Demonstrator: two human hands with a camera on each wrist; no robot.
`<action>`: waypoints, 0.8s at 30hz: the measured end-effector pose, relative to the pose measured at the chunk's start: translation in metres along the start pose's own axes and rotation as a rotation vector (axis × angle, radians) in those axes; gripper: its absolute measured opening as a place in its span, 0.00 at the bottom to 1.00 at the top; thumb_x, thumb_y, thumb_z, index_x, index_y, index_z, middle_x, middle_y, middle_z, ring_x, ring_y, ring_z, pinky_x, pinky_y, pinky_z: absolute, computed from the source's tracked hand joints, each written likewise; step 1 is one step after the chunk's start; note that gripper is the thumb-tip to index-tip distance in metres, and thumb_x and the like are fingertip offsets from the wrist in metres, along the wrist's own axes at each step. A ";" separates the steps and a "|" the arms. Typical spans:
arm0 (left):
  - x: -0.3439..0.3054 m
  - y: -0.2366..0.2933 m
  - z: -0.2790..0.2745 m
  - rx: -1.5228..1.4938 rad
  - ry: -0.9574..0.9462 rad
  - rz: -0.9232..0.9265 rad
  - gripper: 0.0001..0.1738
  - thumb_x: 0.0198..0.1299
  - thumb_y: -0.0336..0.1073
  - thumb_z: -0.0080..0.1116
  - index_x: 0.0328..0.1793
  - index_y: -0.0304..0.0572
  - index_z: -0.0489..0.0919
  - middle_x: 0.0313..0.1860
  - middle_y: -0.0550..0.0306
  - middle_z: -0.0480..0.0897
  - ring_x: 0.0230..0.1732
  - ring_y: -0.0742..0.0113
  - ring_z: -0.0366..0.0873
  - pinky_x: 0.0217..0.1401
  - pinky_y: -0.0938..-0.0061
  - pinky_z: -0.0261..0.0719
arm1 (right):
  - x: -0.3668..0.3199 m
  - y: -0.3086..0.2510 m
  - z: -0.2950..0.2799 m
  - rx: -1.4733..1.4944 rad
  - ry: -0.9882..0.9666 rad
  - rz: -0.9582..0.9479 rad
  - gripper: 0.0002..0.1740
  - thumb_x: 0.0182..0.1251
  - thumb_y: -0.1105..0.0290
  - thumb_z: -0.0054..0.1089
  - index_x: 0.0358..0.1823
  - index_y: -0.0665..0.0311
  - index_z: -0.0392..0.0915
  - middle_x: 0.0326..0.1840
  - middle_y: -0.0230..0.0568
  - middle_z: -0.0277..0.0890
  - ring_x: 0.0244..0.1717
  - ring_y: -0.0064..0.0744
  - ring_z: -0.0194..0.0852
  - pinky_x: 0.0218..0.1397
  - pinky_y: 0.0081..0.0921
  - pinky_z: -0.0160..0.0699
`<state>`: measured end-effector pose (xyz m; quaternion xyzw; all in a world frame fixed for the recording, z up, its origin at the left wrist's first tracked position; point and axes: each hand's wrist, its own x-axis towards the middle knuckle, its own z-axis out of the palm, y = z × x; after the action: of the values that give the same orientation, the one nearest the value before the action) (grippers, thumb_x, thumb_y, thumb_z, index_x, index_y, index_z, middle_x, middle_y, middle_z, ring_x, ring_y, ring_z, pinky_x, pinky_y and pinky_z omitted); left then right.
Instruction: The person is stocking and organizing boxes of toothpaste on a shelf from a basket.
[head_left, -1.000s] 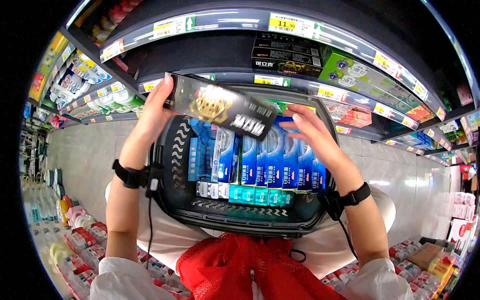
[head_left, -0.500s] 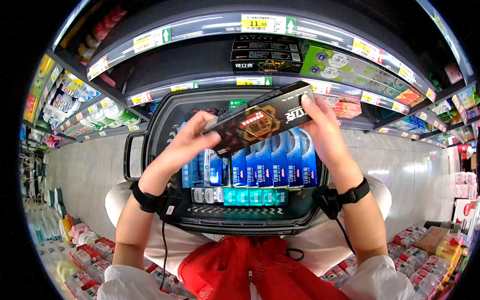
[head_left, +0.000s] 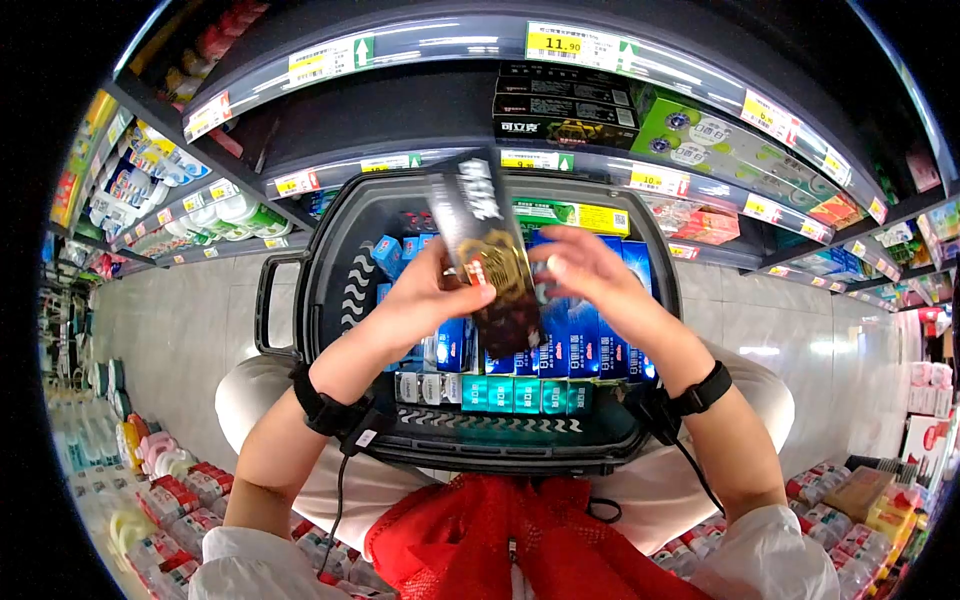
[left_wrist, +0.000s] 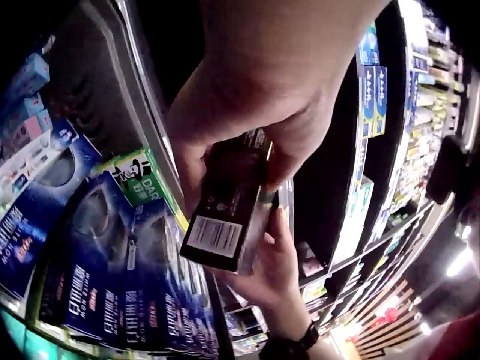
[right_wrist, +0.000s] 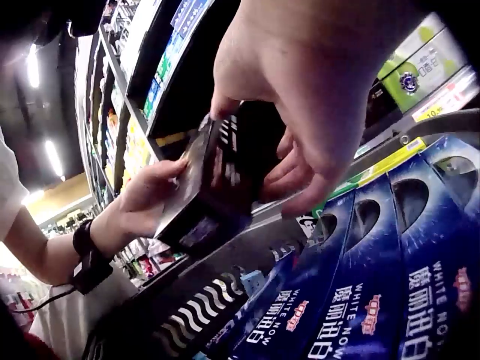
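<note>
Tilted over the black basket (head_left: pixel 540 452), a black-and-gold toothpaste box (head_left: pixel 472 215) is in my left hand (head_left: pixel 425 292), the thumb lying across its printed face. My right hand (head_left: pixel 600 278) is at the box's right side with its fingers loosely bent; in the right wrist view a fingertip sits right at the box's edge. The left wrist view shows the barcoded end of the box (left_wrist: pixel 217 234). Below both hands, blue toothpaste boxes (head_left: pixel 590 345) stand in a row inside the basket. A green-and-yellow box (head_left: pixel 600 219) lies along the basket's far side.
Small teal boxes (head_left: pixel 515 394) and white ones line the basket's near side. Ahead is a shelf with black boxes (head_left: pixel 565 122) and green boxes (head_left: pixel 700 140) behind price tags. The basket's handle (head_left: pixel 277 305) juts out left. Wrapped bottles (head_left: pixel 165 500) stand at lower left.
The black box was level in the left hand, then held at both ends, and now stands steeply with its lettered end up. The right hand has let go of that end and moved lower.
</note>
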<state>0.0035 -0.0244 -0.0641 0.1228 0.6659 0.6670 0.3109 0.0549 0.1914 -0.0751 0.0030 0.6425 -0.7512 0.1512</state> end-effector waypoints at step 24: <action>-0.002 0.024 -0.010 0.502 0.165 0.378 0.43 0.44 0.26 0.64 0.66 0.44 0.54 0.39 0.53 0.76 0.42 0.68 0.76 0.44 0.75 0.74 | -0.003 -0.025 -0.029 0.456 0.361 -0.249 0.21 0.64 0.57 0.46 0.52 0.64 0.67 0.52 0.37 0.69 0.54 0.30 0.65 0.61 0.31 0.58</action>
<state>-0.0071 -0.0317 -0.0416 0.2628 0.7979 0.5355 0.0864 0.0464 0.2230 -0.0559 0.0916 0.4696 -0.8759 -0.0629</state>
